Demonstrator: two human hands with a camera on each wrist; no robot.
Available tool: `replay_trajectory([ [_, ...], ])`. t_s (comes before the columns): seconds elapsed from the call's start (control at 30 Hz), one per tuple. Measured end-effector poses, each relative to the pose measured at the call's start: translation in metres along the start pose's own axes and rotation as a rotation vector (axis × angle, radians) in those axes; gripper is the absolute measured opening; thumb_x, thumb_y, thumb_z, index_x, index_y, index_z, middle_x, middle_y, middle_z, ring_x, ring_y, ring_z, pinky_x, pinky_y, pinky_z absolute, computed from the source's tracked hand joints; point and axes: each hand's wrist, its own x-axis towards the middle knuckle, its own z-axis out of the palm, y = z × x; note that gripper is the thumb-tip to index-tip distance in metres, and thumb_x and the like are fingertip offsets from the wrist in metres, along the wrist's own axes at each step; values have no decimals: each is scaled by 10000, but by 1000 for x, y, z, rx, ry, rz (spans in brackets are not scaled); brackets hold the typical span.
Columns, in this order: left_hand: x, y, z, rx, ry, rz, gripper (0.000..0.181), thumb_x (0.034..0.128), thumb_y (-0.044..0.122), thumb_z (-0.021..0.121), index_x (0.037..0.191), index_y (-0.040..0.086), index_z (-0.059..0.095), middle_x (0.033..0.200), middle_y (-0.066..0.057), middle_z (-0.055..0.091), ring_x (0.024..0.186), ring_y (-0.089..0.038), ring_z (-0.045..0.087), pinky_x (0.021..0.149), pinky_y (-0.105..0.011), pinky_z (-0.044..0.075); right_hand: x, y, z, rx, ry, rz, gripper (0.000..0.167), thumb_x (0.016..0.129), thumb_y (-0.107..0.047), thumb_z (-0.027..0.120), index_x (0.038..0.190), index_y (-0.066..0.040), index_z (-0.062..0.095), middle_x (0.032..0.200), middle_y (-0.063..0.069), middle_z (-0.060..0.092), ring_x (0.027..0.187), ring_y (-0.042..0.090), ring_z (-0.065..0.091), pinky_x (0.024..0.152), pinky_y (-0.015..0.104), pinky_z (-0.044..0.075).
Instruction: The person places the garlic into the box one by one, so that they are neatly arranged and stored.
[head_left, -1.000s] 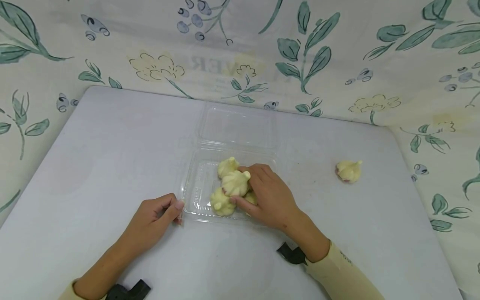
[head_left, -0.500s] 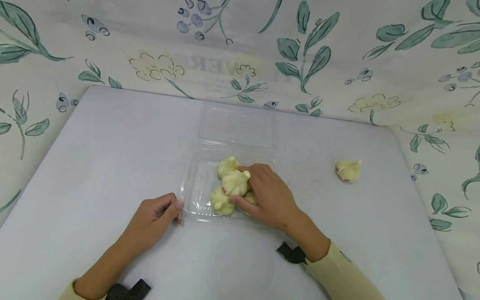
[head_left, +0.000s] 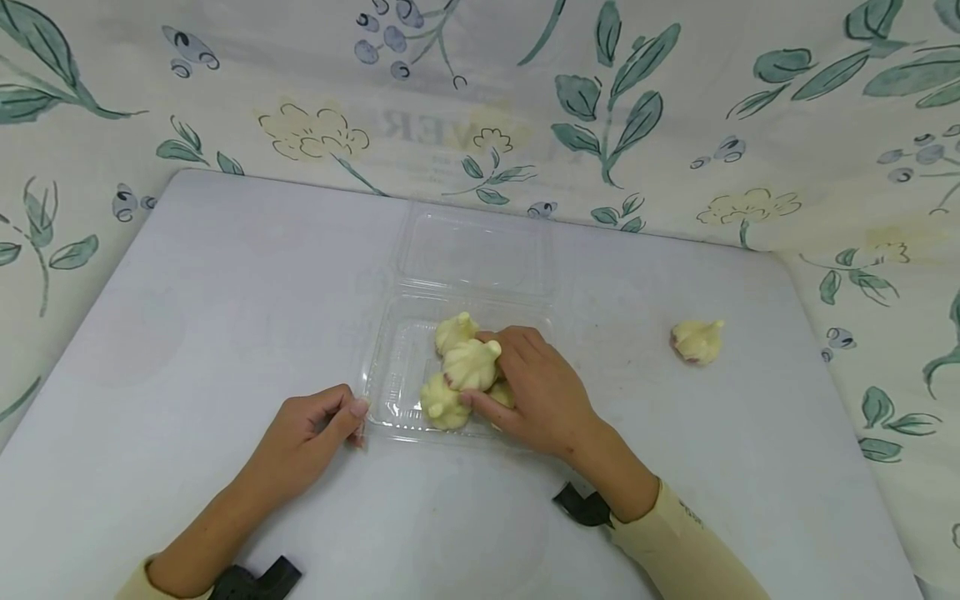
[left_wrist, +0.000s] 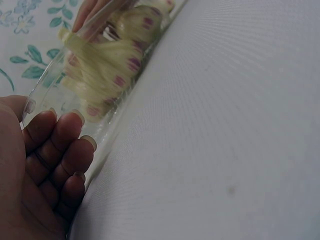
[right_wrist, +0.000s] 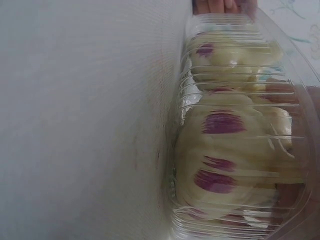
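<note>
A clear plastic clamshell container point(head_left: 384, 367) lies with its lid folded back, several pale garlic bulbs inside. My left hand point(head_left: 311, 442) pinches the container's near left rim between thumb and fingers, as the left wrist view also shows. Over the tray, my right hand point(head_left: 543, 396) holds one garlic bulb point(head_left: 471, 365), thumb on its near side and fingers behind it. That bulb sits among the others, with one garlic bulb point(head_left: 455, 335) behind and another garlic bulb point(head_left: 444, 404) in front. Part of a further bulb point(head_left: 502, 395) shows beneath my right palm. Through the wall, purple-marked bulbs point(right_wrist: 220, 150) appear in the right wrist view.
A single garlic bulb point(head_left: 697, 342) lies on the white table point(head_left: 187, 333) to the right of the container. The transparent lid point(head_left: 474, 250) reaches toward the table's back edge, where a leaf-patterned cloth point(head_left: 480, 100) hangs.
</note>
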Motion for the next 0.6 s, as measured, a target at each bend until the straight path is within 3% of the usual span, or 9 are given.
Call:
replay_trajectory([
  [0.6,0,-1,0,-17,-3,3,323,1065,83,603,782,239,599,715,105,650,691,-134,614,641,-259,487,0,1,1,1,8,-7,691,956,-499,726,1409,-2,566,1213,89,613,1235,276,532,1054,385,453],
])
